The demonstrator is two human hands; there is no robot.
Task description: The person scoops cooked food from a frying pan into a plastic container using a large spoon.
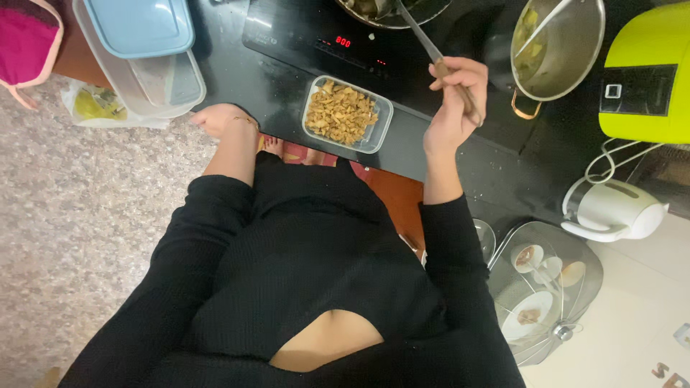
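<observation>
— So, what is the largest thing on view?

— A glossy black countertop [287,93] with a built-in black glass hob [316,36] at its far edge. A round steel pot [568,50] stands near the far right corner, next to a lime-green boxy appliance [647,72].

— And smaller things?

— A clear rectangular plastic tub of chopped golden-brown food [343,113] sits at the counter's near edge, between the hands. Stacked pale plastic containers with a light blue lid [140,25] sit at the far left corner. A white electric kettle [614,208] sits off the right edge.

— What are the hands doing?

— The right hand [454,100] is closed around the wooden handle of a long metal utensil [420,36], which reaches into a dark pan [392,11] on the hob's far edge. The left hand [219,118] rests loosely curled on the counter's near edge, holding nothing.
</observation>
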